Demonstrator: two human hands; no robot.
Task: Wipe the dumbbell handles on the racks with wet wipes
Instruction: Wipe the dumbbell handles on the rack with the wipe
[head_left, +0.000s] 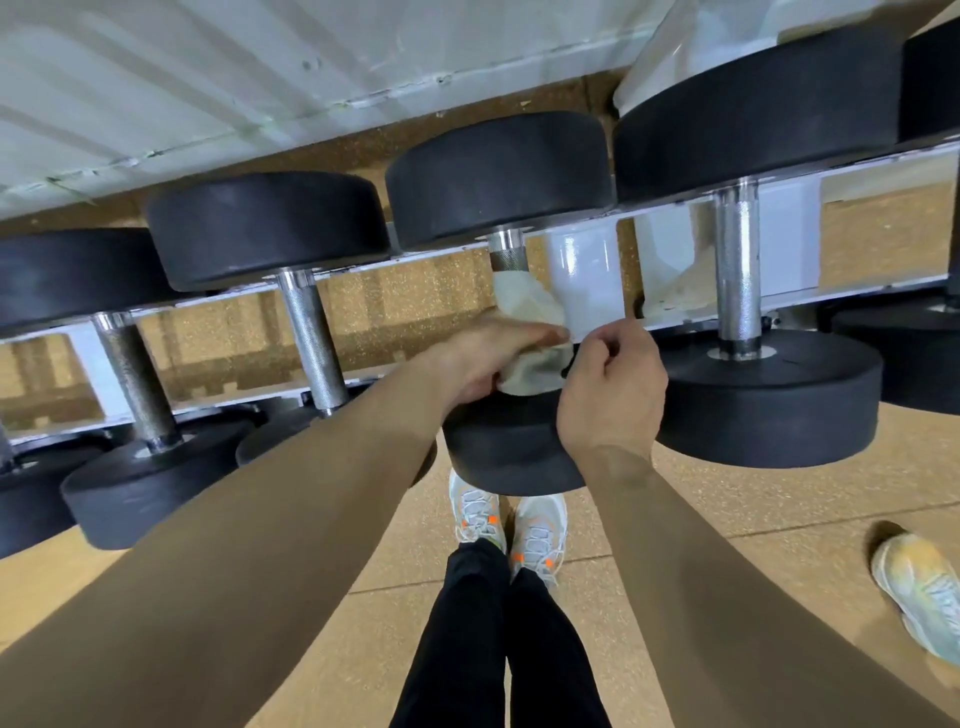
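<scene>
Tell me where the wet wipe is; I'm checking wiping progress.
Head view, centre: the wet wipe drapes around the middle dumbbell's handle, held by the left hand and right hand.

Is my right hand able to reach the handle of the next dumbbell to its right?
Probably yes: that handle stands bare just beside the right hand, nothing between them, though its fingers pinch the wipe.
</scene>
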